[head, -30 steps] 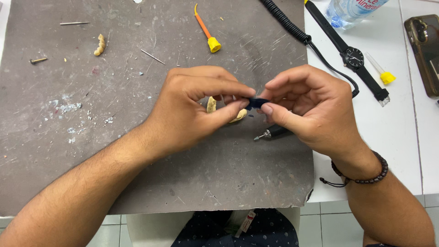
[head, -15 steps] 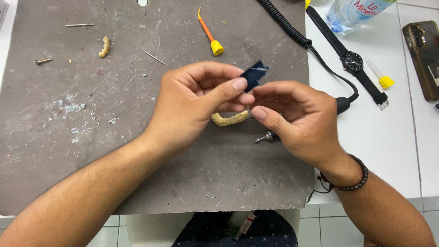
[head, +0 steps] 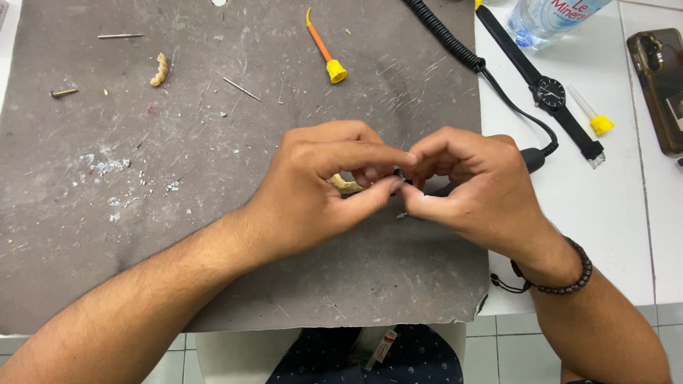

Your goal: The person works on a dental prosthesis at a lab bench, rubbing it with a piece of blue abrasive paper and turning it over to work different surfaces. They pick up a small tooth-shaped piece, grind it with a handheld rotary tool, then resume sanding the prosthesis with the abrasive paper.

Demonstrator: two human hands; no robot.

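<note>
My left hand (head: 320,188) and my right hand (head: 480,188) meet fingertip to fingertip over the grey work mat (head: 213,249). A cream curved piece (head: 346,185), shaped like a row of teeth, sits in the left hand's fingers. Between both thumbs and forefingers a small dark piece (head: 400,175) is pinched, almost wholly hidden. A dark hand tool (head: 532,158) lies under the right hand, and only its cable end shows.
On the mat lie an orange tip with a yellow cap (head: 324,50), a cream fragment (head: 160,70), a metal pin (head: 119,35) and a screw (head: 62,92). A black coiled cable (head: 441,32), a wristwatch (head: 551,92), a bottle (head: 548,18) and a phone (head: 658,85) lie right.
Half a second ago the left fingers held the dark blue piece raised and plainly visible. Both hands have since closed together around it, lower, hiding it and most of the cream piece.
</note>
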